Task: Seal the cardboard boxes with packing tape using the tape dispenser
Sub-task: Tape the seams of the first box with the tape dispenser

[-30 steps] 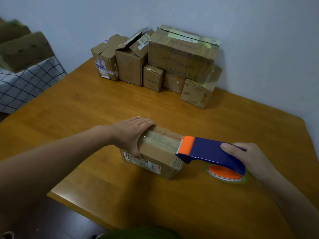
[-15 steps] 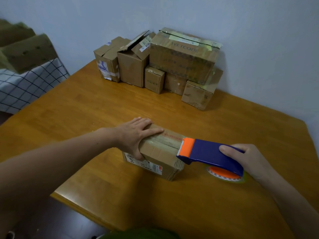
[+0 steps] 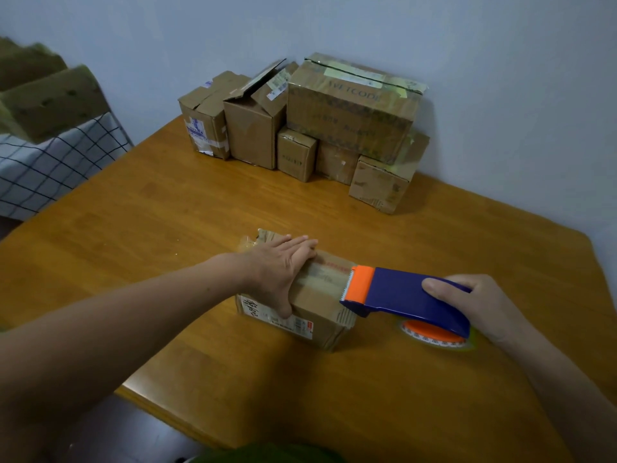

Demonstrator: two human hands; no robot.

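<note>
Tape dispenser gripped by right hand, touching box, left hand flat on it

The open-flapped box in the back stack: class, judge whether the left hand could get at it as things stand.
Probably yes. The left hand holds nothing, only pressing the near box; bare table lies between it and the open-flapped box, though it looks a long stretch.

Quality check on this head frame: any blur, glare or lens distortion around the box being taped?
Head view: wide-angle stretch, the forearm behind the left hand swells toward the corner; light is soft and dim, with faint shadows beside the small box and under the tape dispenser; no harsh glare, only dull sheen on the table; centre reasonably sharp, label print unreadable.
</note>
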